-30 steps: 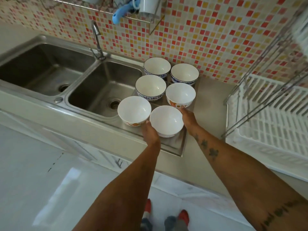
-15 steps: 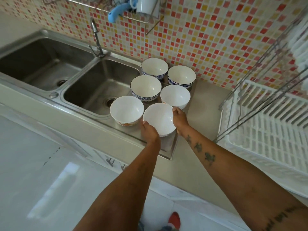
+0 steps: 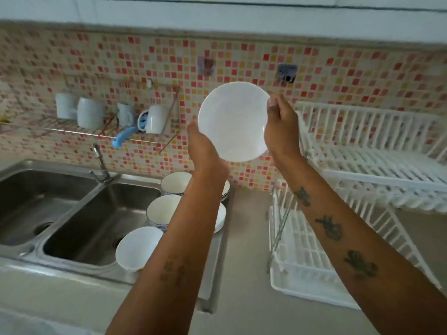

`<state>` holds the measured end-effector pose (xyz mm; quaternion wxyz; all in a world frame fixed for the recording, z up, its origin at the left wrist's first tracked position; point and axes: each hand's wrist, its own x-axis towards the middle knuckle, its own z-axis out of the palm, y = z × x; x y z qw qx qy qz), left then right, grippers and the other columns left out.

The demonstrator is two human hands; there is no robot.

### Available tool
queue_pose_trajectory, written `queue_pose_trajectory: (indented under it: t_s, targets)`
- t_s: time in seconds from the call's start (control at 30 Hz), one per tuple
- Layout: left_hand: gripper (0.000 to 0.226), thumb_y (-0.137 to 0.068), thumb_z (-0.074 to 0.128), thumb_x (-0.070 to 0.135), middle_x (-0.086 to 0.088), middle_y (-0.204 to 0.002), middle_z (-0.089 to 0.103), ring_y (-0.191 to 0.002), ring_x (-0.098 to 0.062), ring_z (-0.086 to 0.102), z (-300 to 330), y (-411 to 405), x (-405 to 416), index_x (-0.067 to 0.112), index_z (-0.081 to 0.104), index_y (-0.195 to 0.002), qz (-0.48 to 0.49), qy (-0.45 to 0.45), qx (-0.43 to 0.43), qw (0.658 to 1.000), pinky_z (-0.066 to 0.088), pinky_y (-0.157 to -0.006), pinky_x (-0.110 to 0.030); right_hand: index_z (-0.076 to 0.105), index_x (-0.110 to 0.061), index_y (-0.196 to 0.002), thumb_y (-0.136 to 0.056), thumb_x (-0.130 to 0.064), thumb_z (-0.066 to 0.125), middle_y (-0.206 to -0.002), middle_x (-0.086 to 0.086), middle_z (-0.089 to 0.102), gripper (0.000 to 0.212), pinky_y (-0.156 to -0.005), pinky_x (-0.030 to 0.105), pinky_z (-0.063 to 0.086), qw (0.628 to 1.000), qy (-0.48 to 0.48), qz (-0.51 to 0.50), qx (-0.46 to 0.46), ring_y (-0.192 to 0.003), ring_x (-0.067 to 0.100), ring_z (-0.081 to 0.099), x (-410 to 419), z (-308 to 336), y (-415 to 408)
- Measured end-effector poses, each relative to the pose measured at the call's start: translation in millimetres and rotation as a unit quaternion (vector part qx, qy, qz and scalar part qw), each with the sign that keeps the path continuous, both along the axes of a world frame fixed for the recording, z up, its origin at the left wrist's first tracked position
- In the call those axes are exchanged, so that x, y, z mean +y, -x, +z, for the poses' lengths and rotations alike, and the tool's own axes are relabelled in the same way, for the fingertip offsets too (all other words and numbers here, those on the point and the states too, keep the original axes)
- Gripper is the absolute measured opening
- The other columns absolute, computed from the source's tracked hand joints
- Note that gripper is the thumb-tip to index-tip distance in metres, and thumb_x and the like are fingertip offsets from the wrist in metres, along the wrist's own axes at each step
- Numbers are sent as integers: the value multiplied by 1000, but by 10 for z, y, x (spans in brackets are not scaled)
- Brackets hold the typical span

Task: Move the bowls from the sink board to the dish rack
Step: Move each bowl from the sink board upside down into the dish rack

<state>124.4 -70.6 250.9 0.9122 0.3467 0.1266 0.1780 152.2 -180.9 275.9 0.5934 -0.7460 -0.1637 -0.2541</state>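
Now we hold one bowl (image 3: 233,122) up in the air w/ both hands, in front of the tile wall (image 3: 314,68). Nearest to us are our two arms, both stretched out & up. Our left hand (image 3: 202,143) cups the bowl's low left edge, fingers hidden behind it. Our right hand (image 3: 281,126) pinches the right rim, thumb on the inside, fingers round the back. So both hands are closed on the bowl. It is tipped, w/ its open side facing us.

Below our arms sits the sink board (image 3: 212,274). A few more bowls wait there, e.g. the near one (image 3: 137,247) beside the sink (image 3: 96,221). Our left arm hides part of them.

The rack (image 3: 370,151) is to the right of the bowl, its top shelf just beside our right hand. So we think the bowl must go right, & the right hand leads. The low shelf (image 3: 300,257) is further down.
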Motion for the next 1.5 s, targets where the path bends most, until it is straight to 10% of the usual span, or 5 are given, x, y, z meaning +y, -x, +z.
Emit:
queue_pose_trajectory:
  t_s: [0.47, 0.77, 0.87, 1.1, 1.5]
  targets:
    - [43, -86, 51, 51, -11, -128, 60, -108, -41, 60, 676, -515, -2057, 27, 60, -120, -547, -163, -49, 819, 53, -82, -58, 33, -24, -62, -101, -17, 34, -65, -6, 32, 40, -59, 24, 25, 972, -106, -207, -37, -60, 8, 31, -2530, 377, 142]
    - [40, -87, 63, 45, -7, -107, 55, -94, -29, 58, 644, -874, -2874, 18, 57, -116, -441, -368, -60, 817, 55, -78, -55, 63, 5, -101, -96, -35, 37, -91, 8, 60, 47, -71, 39, 44, 970, -60, -201, 126, -81, 25, 58, -3598, 434, -127]
    - [44, -83, 67, 48, -5, -106, 64, -95, -26, 64, 502, -943, -3125, 17, 58, -112, -376, -497, -110, 775, 59, -76, -52, 67, -19, -84, -95, -36, 46, -80, -3, 62, 30, -69, 29, 44, 965, -18, -207, 159, -71, 14, 58, -3719, 332, -219]
    - [42, -72, 82, 34, 1, -101, 50, -85, -9, 49, 328, -1082, -3368, 18, 52, -97, -277, -636, -269, 669, 40, -61, -7, 59, 9, -114, -89, -21, 51, -91, 20, 58, 39, -61, 28, 38, 964, -4, -185, 190, -75, 22, 53, -3909, 207, -314]
    - [63, -61, 88, 36, -8, -112, 47, -108, -26, 37, 16, -1066, -3540, 10, 54, -107, -226, -769, -288, 523, 32, -81, -27, 64, 6, -109, -90, -5, 51, -117, 11, 62, 25, -83, 29, 38, 945, 140, -163, 246, -104, 19, 54, -4024, 22, -411]
